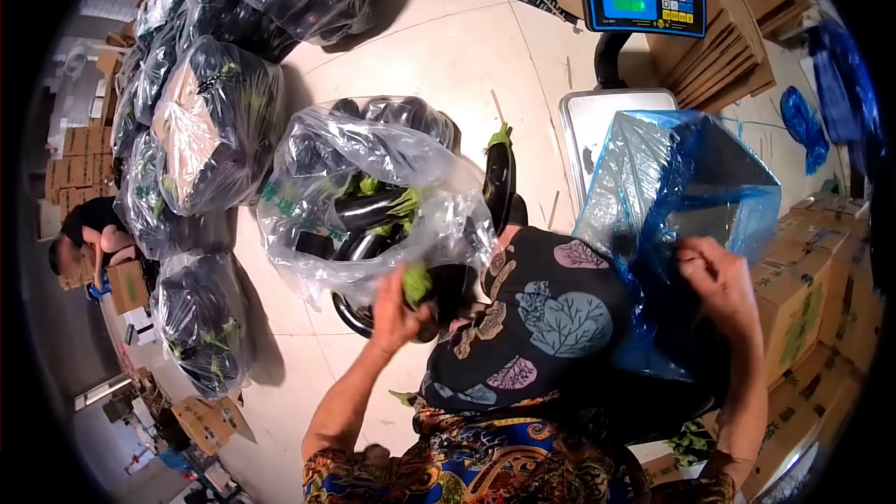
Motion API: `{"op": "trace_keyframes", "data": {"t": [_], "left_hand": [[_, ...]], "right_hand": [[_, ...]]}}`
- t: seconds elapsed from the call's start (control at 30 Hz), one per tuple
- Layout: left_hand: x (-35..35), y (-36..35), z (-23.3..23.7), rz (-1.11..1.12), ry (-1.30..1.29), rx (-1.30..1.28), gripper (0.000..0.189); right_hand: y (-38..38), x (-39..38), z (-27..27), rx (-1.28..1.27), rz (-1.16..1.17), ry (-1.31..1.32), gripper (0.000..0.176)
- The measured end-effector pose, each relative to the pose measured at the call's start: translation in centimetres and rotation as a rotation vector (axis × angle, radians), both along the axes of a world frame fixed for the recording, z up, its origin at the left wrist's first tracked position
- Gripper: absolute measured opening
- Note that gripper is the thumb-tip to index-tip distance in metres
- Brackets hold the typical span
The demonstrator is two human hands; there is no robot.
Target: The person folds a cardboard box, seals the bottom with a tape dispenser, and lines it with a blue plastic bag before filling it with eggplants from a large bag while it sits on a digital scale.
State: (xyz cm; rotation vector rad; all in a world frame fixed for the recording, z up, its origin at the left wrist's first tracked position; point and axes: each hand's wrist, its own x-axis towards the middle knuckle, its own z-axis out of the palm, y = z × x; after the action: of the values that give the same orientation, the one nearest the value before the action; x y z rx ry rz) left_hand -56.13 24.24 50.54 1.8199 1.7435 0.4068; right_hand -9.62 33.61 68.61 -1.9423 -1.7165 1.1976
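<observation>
While your left hand (397,313) is grasping an eggplant (418,287), your right hand (719,280) is hanging curled by the blue bag (642,185) at right, perhaps steadying it; cannot tell grip.

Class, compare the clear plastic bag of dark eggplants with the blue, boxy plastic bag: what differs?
The clear plastic bag is colourless; the blue, boxy plastic bag is tinted. The clear bag bulges roundly around dark eggplants, while the blue bag has straighter, angular edges. Both are shiny, see-through and open-mouthed.
</observation>
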Motion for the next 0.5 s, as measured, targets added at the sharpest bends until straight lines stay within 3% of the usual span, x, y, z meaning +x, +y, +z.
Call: {"op": "trace_keyframes", "data": {"t": [0.03, 0.1, 0.17, 0.23, 0.3, 0.37, 0.4, 0.43, 0.47, 0.5], "left_hand": [[-0.3, 1.7, 2.5, 0.123, -0.095, 0.094, 0.084], [-0.3, 7.2, 9.5, 0.331, -0.376, 0.014, 0.074], [1.3, 12.5, 16.0, 0.330, -0.443, 0.200, 0.070], [3.4, 17.2, 20.3, 0.250, -0.493, 0.373, 0.071], [7.7, 20.7, 24.5, 0.165, -0.630, 0.444, 0.064], [13.4, 22.9, 27.8, 0.021, -0.902, 0.367, 0.059], [16.8, 23.2, 29.0, 0.004, -1.043, 0.312, 0.054], [18.7, 24.3, 29.2, -0.112, -0.946, 0.283, 0.051], [21.2, 24.5, 29.1, -0.220, -0.980, 0.213, 0.059], [22.9, 25.5, 27.8, -0.263, -0.926, 0.156, 0.073]], "right_hand": [[0.3, 0.0, 0.4, -0.037, -0.059, 0.098, 0.027], [1.3, -0.5, 1.6, -0.059, -0.126, 0.239, 0.027], [2.5, -2.6, 3.2, -0.020, -0.158, 0.321, 0.025], [4.0, -3.8, 4.2, 0.122, 0.080, 0.253, 0.030], [5.9, -5.7, 6.8, 0.646, 0.437, 0.060, 0.057], [6.7, -7.8, 10.0, 0.525, 0.283, 0.036, 0.088], [6.9, -7.9, 11.1, 0.429, 0.247, 0.096, 0.087], [7.1, -8.0, 12.1, 0.335, 0.204, 0.152, 0.087], [6.9, -7.7, 14.2, 0.060, 0.139, 0.254, 0.090], [6.2, -6.2, 14.2, 0.010, 0.094, 0.290, 0.094]]}}
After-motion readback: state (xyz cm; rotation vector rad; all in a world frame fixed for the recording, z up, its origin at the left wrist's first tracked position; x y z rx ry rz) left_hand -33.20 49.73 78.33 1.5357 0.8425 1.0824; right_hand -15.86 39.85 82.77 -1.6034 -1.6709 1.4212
